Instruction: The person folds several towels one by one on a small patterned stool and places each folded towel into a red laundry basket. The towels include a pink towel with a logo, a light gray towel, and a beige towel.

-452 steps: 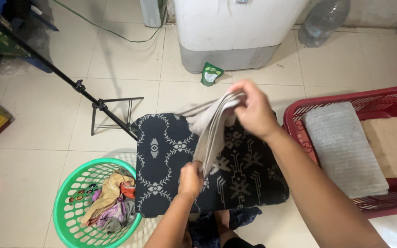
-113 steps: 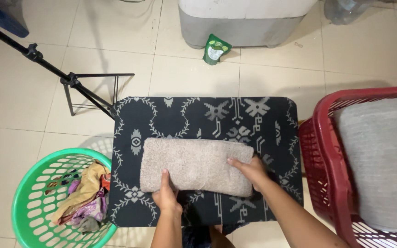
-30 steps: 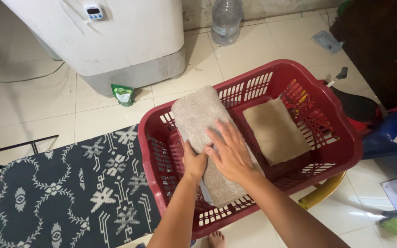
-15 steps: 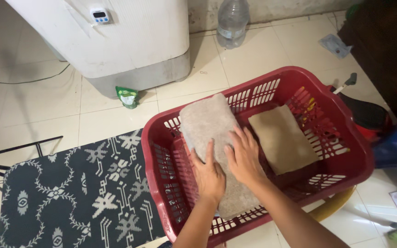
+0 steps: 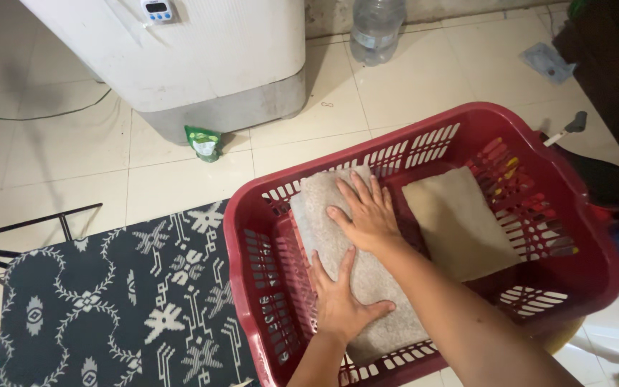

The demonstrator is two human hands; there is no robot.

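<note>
Head view: left hand (image 5: 342, 304) flat, fingers spread, gripping nothing, pressing near end of folded grey-beige terry towel (image 5: 367, 276). Right hand (image 5: 367, 215) likewise open, palm on far end. Towel under both palms, inside red slotted plastic basket (image 5: 252, 215); folded tan towel (image 5: 460, 222) just right of right hand.

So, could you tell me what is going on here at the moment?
A person presses both hands flat on a folded grey-beige towel lying in a red laundry basket: the left hand near its close end, the right hand farther up. A tan folded towel lies beside it. A dark patterned board sits left of the basket.
</note>
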